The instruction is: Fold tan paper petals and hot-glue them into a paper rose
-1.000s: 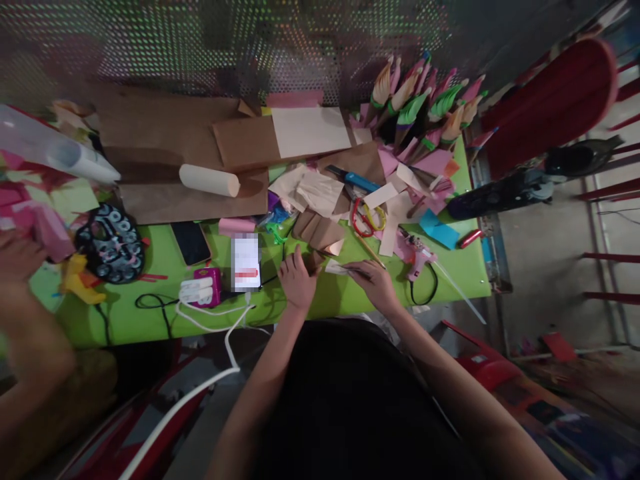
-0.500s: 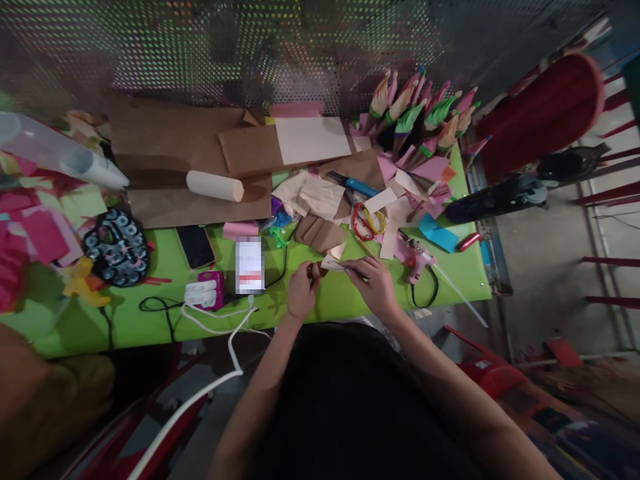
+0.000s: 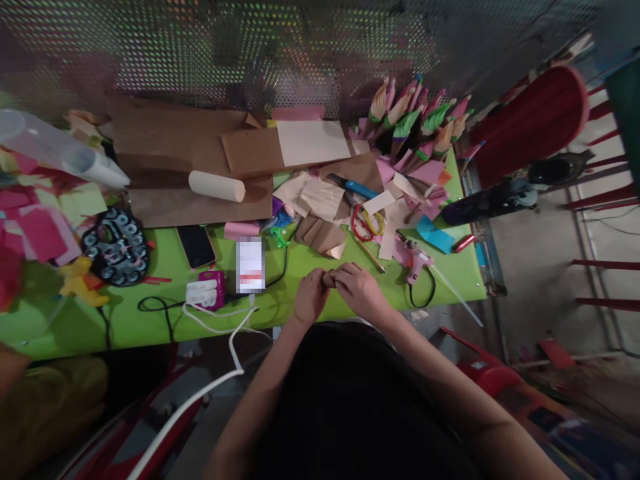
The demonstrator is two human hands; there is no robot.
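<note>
Tipped paper cones [image 3: 405, 123], with green, pink and cream ends, stood bunched at the back right of the green table [image 3: 210, 330]; what held them was hidden. A translucent tube [image 3: 40, 140] lay at the far left, its contents unclear. The left hand [image 3: 313, 295] and right hand [image 3: 361, 290] met above the near edge, the fingers of both closed on 1 small brown piece [image 3: 329, 279]. Folded brown papers [image 3: 320, 235] and 1 pencil [image 3: 371, 257] lay just beyond. The lit phone's [image 3: 250, 265] screen was blurred past reading.
</note>
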